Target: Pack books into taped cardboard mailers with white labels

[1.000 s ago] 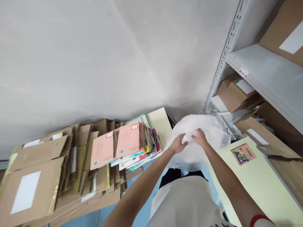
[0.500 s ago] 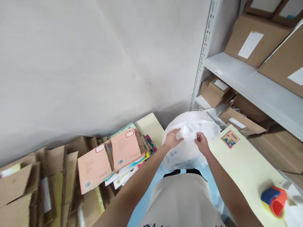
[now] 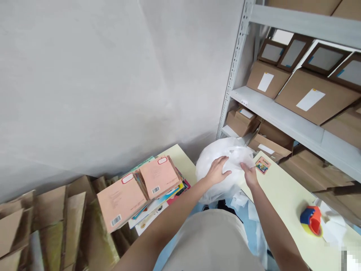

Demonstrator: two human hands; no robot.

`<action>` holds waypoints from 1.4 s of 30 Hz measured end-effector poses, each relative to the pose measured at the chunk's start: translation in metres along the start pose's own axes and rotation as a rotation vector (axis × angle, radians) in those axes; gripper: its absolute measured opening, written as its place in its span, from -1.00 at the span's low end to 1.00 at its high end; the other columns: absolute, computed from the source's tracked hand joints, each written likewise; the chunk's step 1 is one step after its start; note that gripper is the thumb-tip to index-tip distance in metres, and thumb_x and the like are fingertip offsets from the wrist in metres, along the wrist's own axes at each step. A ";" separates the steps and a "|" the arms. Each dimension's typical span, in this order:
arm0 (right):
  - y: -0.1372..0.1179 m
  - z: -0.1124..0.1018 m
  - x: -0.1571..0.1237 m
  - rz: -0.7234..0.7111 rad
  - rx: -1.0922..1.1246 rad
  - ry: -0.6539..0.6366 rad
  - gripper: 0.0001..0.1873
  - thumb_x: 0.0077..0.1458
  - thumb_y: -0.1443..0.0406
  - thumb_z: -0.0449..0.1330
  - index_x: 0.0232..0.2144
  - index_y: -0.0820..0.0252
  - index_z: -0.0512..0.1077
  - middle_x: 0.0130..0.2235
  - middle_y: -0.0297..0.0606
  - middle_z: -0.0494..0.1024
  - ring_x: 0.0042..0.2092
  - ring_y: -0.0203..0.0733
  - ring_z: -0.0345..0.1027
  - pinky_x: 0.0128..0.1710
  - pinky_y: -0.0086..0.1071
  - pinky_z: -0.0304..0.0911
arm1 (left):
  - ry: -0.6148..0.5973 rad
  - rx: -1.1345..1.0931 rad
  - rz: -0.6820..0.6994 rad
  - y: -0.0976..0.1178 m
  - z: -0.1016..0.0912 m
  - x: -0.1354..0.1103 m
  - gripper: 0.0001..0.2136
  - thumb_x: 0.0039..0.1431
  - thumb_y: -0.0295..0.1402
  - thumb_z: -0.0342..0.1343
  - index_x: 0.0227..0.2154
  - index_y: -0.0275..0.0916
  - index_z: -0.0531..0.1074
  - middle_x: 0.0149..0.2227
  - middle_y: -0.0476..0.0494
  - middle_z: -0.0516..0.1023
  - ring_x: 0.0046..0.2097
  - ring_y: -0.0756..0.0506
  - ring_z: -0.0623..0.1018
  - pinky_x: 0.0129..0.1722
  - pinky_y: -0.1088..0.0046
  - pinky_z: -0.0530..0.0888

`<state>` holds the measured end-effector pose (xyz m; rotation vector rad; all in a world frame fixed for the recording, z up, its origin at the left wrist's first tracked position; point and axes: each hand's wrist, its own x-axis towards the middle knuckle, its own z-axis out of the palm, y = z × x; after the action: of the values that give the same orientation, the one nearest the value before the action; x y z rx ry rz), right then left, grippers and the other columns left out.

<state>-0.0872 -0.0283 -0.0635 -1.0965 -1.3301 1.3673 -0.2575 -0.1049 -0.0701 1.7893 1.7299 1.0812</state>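
A bulging white translucent plastic bag (image 3: 206, 157) stands in front of my body, between two cream tabletops. My left hand (image 3: 219, 171) lies on the bag's upper side with thumb and fingers spread apart. On the bag's right side, my right hand (image 3: 249, 175) pinches a gathered part of the plastic between thumb and fingers. What fills the bag cannot be made out through it. Just right of my right hand, a small pink booklet with a coloured picture (image 3: 263, 165) lies on the right tabletop (image 3: 282, 195).
Stacks of pink books (image 3: 158, 177) lie at my left, beside upright folded cardboard (image 3: 75, 214). A grey metal shelf (image 3: 284, 116) with cardboard boxes (image 3: 316, 94) rises at the right. A red, blue and yellow tape dispenser-like object (image 3: 311, 221) sits near white paper.
My left hand has moved from a curled grasp to lying spread on the bag. My right hand still grips the plastic. The view has shifted, showing more of the shelf.
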 end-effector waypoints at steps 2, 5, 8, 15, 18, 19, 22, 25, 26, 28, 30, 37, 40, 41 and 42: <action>-0.017 -0.001 -0.008 -0.030 -0.024 -0.067 -0.56 -0.14 0.03 0.33 -0.24 0.17 0.53 -0.22 -0.17 0.63 -0.05 0.03 0.44 0.00 -0.10 0.30 | 0.047 -0.088 0.064 0.012 -0.002 0.006 -0.37 0.08 -0.26 0.22 0.21 -0.19 0.16 0.22 -0.30 0.31 0.24 -0.26 0.32 0.21 0.05 0.28; -0.034 -0.005 -0.017 -0.040 -0.062 -0.151 -0.62 -0.12 0.00 0.32 -0.35 0.13 0.53 -0.26 -0.21 0.61 -0.17 -0.01 0.46 -0.06 -0.12 0.33 | 0.089 -0.223 0.126 0.027 -0.005 0.015 -0.50 0.14 -0.29 0.16 0.14 -0.20 0.24 0.16 -0.28 0.38 0.19 -0.21 0.39 0.18 0.13 0.33; -0.042 -0.015 -0.023 -0.098 -0.103 -0.128 -0.57 -0.13 -0.06 0.31 -0.34 0.13 0.52 -0.18 -0.19 0.59 -0.13 -0.02 0.43 -0.07 -0.14 0.33 | 0.056 -0.269 0.141 0.039 -0.008 0.019 -0.84 0.22 -0.34 0.07 -0.16 -0.21 0.43 -0.09 -0.19 0.56 -0.01 -0.14 0.53 0.07 0.23 0.41; -0.094 -0.055 -0.049 -0.396 -0.328 0.020 -0.49 -0.16 -0.03 0.36 -0.20 0.12 0.49 -0.04 -0.12 0.51 -0.01 0.04 0.38 -0.10 -0.18 0.33 | -0.047 -0.078 0.135 0.064 -0.005 0.022 -0.91 0.25 -0.38 0.02 -0.27 -0.17 0.43 -0.26 -0.01 0.61 -0.17 -0.06 0.57 0.25 0.06 0.12; -0.116 -0.071 -0.062 -0.409 -0.450 0.121 -0.70 -0.03 0.04 0.31 -0.36 0.12 0.50 -0.25 -0.22 0.56 -0.18 -0.08 0.43 -0.19 -0.25 0.32 | -0.090 -0.063 0.191 0.074 0.005 0.026 -0.88 0.24 -0.35 0.03 -0.21 -0.16 0.42 -0.19 -0.05 0.60 -0.09 -0.09 0.56 0.28 0.05 0.06; -0.121 -0.077 -0.065 -0.392 -0.468 0.160 -0.73 0.01 0.06 0.28 -0.39 0.12 0.49 -0.31 -0.25 0.56 -0.26 -0.13 0.42 -0.25 -0.29 0.32 | -0.093 -0.076 0.206 0.077 0.007 0.028 -0.80 0.20 -0.31 0.09 -0.13 -0.16 0.41 -0.10 -0.11 0.58 -0.01 -0.13 0.53 0.28 0.03 0.05; -0.124 -0.097 -0.072 -0.361 -0.457 0.238 -0.75 0.02 0.08 0.27 -0.41 0.12 0.48 -0.39 -0.30 0.54 -0.40 -0.23 0.36 -0.39 -0.37 0.26 | -0.127 -0.170 0.243 0.083 0.012 0.038 -0.31 0.00 -0.14 0.26 0.18 -0.19 0.18 0.22 -0.33 0.31 0.24 -0.29 0.30 0.26 -0.01 0.09; -0.120 -0.122 -0.079 -0.372 -0.398 0.241 -0.75 -0.01 0.07 0.28 -0.46 0.12 0.45 -0.40 -0.29 0.54 -0.38 -0.23 0.37 -0.39 -0.38 0.26 | -0.281 -0.274 0.283 0.088 0.012 0.050 -0.12 -0.03 -0.04 0.26 0.29 -0.18 -0.01 0.33 -0.37 0.11 0.32 -0.33 0.16 0.25 -0.01 0.11; -0.118 -0.130 -0.081 -0.373 -0.371 0.231 -0.74 0.00 0.06 0.28 -0.48 0.11 0.44 -0.40 -0.29 0.53 -0.37 -0.22 0.38 -0.38 -0.37 0.26 | -0.345 -0.290 0.294 0.091 0.013 0.055 -0.12 -0.03 -0.03 0.26 0.30 -0.15 -0.02 0.33 -0.35 0.11 0.33 -0.34 0.16 0.26 -0.03 0.09; -0.114 -0.145 -0.086 -0.371 -0.299 0.216 -0.72 -0.01 0.06 0.29 -0.51 0.10 0.41 -0.45 -0.32 0.50 -0.39 -0.23 0.37 -0.40 -0.38 0.26 | -0.463 -0.292 0.312 0.100 0.018 0.061 -0.12 -0.06 -0.04 0.28 0.29 -0.10 0.01 0.31 -0.30 0.17 0.30 -0.35 0.20 0.26 -0.09 0.02; -0.109 -0.159 -0.090 -0.366 -0.217 0.216 -0.70 -0.05 0.07 0.32 -0.55 0.09 0.37 -0.52 -0.37 0.44 -0.45 -0.26 0.32 -0.44 -0.40 0.23 | -0.543 -0.281 0.324 0.113 0.027 0.066 -0.16 -0.10 -0.08 0.32 0.25 -0.08 0.11 0.21 -0.25 0.34 0.23 -0.34 0.31 0.26 -0.11 -0.02; -0.093 -0.216 -0.097 -0.251 -0.185 0.235 -0.73 -0.07 0.09 0.33 -0.53 0.08 0.38 -0.51 -0.39 0.45 -0.49 -0.28 0.29 -0.48 -0.41 0.20 | -0.651 -0.451 0.303 0.152 0.081 0.083 -0.74 -0.03 -0.16 0.26 -0.46 -0.26 0.43 -0.40 -0.02 0.48 -0.30 -0.08 0.47 -0.25 0.42 0.38; -0.098 -0.248 -0.099 -0.196 -0.224 0.156 -0.62 -0.13 -0.05 0.32 -0.42 0.09 0.46 -0.40 -0.30 0.54 -0.38 -0.18 0.40 -0.37 -0.33 0.30 | -0.631 -0.420 0.309 0.167 0.105 0.095 -0.71 0.09 -0.15 0.15 -0.58 -0.24 0.32 -0.53 0.05 0.34 -0.41 -0.02 0.38 -0.37 0.48 0.31; -0.101 -0.258 -0.099 -0.185 -0.226 0.115 -0.52 -0.16 -0.13 0.31 -0.36 0.09 0.48 -0.34 -0.25 0.56 -0.31 -0.11 0.44 -0.30 -0.28 0.33 | -0.616 -0.380 0.317 0.173 0.112 0.099 -0.70 0.11 -0.16 0.13 -0.60 -0.23 0.30 -0.55 0.06 0.32 -0.43 -0.01 0.36 -0.38 0.48 0.30; -0.104 -0.268 -0.099 -0.180 -0.228 0.084 -0.43 -0.20 -0.21 0.27 -0.32 0.09 0.49 -0.28 -0.21 0.58 -0.23 -0.04 0.46 -0.23 -0.22 0.35 | -0.600 -0.334 0.329 0.179 0.120 0.103 -0.71 0.12 -0.17 0.12 -0.60 -0.23 0.30 -0.55 0.06 0.32 -0.43 -0.01 0.36 -0.38 0.48 0.30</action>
<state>0.1972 -0.0723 0.0342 -1.1398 -1.5104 1.0467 -0.0594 -0.0039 0.0173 1.9471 0.8742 0.7721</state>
